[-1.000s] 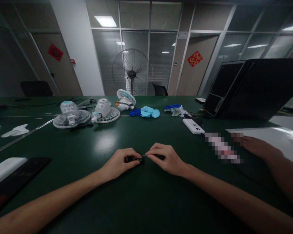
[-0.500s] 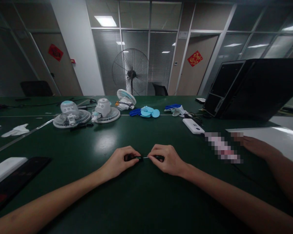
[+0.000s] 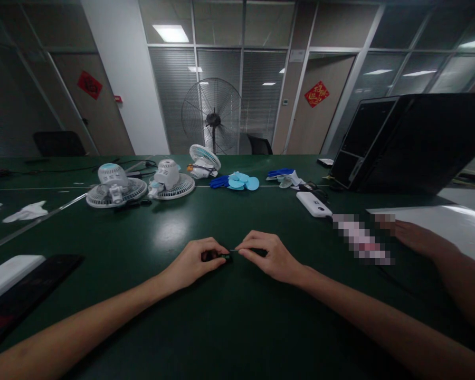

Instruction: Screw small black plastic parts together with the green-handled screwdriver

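Observation:
My left hand (image 3: 200,261) rests on the dark green table, thumb and fingers closed on a small dark piece (image 3: 225,257) with a hint of green; most of it is hidden by the fingers. Facing it, my right hand (image 3: 267,256) pinches a thin, pale, pin-like piece (image 3: 233,250) between thumb and forefinger. Its tip points left, near the upper end of the dark piece. Whether the two touch, I cannot tell. Both hands lie close together in the middle of the table.
Small white fans (image 3: 172,184) stand further back on the green table (image 3: 237,327). Behind my hands lie light blue discs (image 3: 243,182) and gloves (image 3: 281,173). A white power bank (image 3: 314,205) and another person's hand (image 3: 415,235) are to the right, a black case (image 3: 411,142) beyond.
My right hand has shifted slightly up and left, and its thin piece now sits higher, near the dark piece's upper end. My left hand has stayed put.

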A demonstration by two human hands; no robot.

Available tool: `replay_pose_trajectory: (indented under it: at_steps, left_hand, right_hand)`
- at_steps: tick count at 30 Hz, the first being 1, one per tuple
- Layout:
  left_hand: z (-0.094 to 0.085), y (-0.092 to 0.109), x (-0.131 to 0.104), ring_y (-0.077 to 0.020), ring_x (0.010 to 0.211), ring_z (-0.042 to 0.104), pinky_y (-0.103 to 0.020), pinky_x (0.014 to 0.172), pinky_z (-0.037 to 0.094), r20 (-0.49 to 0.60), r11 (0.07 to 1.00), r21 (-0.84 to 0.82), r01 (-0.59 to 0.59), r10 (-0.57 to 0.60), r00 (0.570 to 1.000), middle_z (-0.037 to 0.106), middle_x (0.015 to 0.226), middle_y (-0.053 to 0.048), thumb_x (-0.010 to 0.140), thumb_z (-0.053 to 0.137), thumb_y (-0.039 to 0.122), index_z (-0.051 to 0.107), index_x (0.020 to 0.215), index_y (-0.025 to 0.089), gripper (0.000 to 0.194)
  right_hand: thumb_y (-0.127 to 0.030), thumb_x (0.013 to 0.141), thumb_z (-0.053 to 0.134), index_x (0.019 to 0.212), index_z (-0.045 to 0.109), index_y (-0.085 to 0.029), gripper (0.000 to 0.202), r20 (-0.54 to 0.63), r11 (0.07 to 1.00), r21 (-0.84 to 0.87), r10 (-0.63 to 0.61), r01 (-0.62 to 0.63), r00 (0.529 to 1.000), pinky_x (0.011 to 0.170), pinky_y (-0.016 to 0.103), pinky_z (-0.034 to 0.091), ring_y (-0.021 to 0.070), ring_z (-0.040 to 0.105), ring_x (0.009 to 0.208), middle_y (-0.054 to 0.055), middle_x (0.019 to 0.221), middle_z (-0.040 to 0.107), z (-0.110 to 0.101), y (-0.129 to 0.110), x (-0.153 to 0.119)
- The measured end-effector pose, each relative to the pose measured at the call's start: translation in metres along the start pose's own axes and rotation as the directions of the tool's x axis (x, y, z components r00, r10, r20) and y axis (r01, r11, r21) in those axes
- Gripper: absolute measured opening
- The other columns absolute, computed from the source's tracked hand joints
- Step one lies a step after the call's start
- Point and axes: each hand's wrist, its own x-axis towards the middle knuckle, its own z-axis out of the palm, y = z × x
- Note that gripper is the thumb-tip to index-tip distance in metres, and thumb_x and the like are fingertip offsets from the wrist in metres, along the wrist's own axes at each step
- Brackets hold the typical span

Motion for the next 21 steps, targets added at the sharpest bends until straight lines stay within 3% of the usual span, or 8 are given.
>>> replay_pose_trajectory:
  at_steps: [10,14,21]
  left_hand:
    - [0.0015,-0.0004,-0.0001,-0.0185,0.087,0.061,-0.03,0.075,0.046,-0.014,1.0,0.013,0.005,-0.005,1.0,0.071,0.107,-0.004,0.098,0.065,0.039,0.078,0.119,0.028,0.027]
    - [0.001,0.0006,-0.0002,-0.0181,0.086,0.06,-0.03,0.076,0.046,0.006,1.0,0.01,0.004,-0.004,1.0,0.071,0.106,-0.004,0.098,0.065,0.038,0.078,0.119,0.027,0.027]
    - [-0.0001,0.002,-0.0003,-0.0176,0.086,0.062,-0.03,0.075,0.046,0.017,1.0,0.006,-0.013,0.013,1.0,0.07,0.107,-0.003,0.099,0.066,0.037,0.078,0.12,0.027,0.026]
  right_hand:
    - [-0.021,0.098,0.068,0.101,0.081,-0.02,0.013,0.039,0.99,-0.14,0.01,-0.005,0.999,0.072,0.029,0.056,0.0164,0.069,0.079,0.005,0.098,0.075,0.0002,0.0036,-0.0041]
    - [-0.025,0.102,0.067,0.11,0.08,-0.022,0.016,0.076,0.996,-0.082,-0.019,0.025,0.997,0.074,0.028,0.056,0.0165,0.07,0.085,0.005,0.105,0.074,0.0018,0.004,-0.0016]
    - [-0.027,0.105,0.065,0.116,0.078,-0.021,0.018,0.002,0.999,0.038,0.006,-0.006,1.0,0.082,0.031,0.057,0.0178,0.07,0.093,0.006,0.108,0.073,-0.0001,0.0028,0.0012]
